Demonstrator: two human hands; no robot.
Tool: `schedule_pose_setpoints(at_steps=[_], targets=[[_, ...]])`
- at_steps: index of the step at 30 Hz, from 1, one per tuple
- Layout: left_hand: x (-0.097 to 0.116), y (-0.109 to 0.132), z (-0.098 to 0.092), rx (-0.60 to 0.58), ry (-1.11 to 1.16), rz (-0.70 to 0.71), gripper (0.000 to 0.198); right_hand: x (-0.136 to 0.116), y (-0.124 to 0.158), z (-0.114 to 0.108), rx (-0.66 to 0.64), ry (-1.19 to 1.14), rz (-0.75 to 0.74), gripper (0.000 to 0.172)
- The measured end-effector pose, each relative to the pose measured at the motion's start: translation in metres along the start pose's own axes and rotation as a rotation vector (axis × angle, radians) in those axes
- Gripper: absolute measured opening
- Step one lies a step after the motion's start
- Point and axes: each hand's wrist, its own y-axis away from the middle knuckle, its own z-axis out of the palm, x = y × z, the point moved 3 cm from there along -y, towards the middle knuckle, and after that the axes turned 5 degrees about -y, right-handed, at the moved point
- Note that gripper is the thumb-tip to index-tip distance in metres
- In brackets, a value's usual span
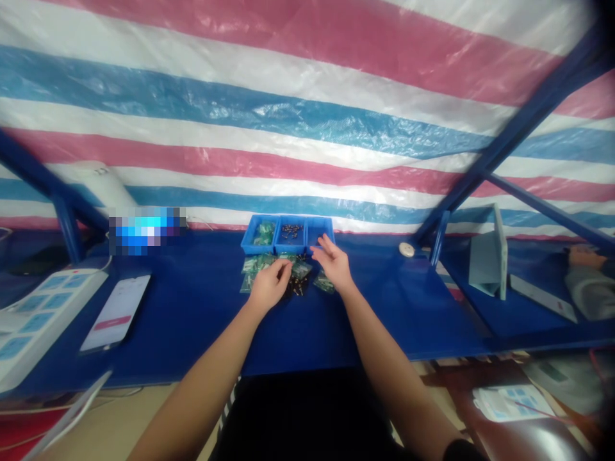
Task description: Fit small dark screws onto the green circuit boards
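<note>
My left hand [270, 285] is closed, thumb and fingertips pressed together over a pile on the blue table. Whatever it may hold is too small to make out. The pile has small clear bags with green contents [248, 264] and small black parts with gold-coloured ends [298, 285]. My right hand [335, 264] is open, fingers apart, at the front edge of the right blue bin [319, 225]. Beside its wrist lies another small bag [323, 282]. The left blue bin [246, 242] contains green bagged pieces; the middle blue bin [290, 248] has small dark parts in it.
A phone [116, 314] and a white power strip [52, 307] lie to the left, near a blurred-out bright object [147, 229]. Right of the bins are a round pale disc [406, 250], a blue frame post [440, 238] and a tablet in a stand [490, 256]. Another person's sleeve [590, 288] shows far right.
</note>
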Motion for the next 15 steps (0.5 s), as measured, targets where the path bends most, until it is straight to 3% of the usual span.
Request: schedule_pose_setpoints(at_steps=[3,6,9,15], targets=[[0.0001,-0.0001,-0.0002,0.005,0.000,0.007,0.026,-0.0024,0.0013,-0.0055,-0.038,0.245,-0.027,0.036],[0.0001,-0.0002,-0.0005,0.017,0.003,0.016,0.027,-0.0045,0.0037,-0.0090,-0.086,0.603,-0.109,0.020],[0.0001,-0.0002,-0.0006,0.018,0.003,0.018,0.027,-0.0023,0.0056,-0.0076,-0.216,0.818,-0.137,0.015],[0.0005,-0.0004,-0.0011,-0.003,-0.003,0.007,0.025,0.0008,0.0068,-0.0062,-0.351,0.896,-0.130,0.016]])
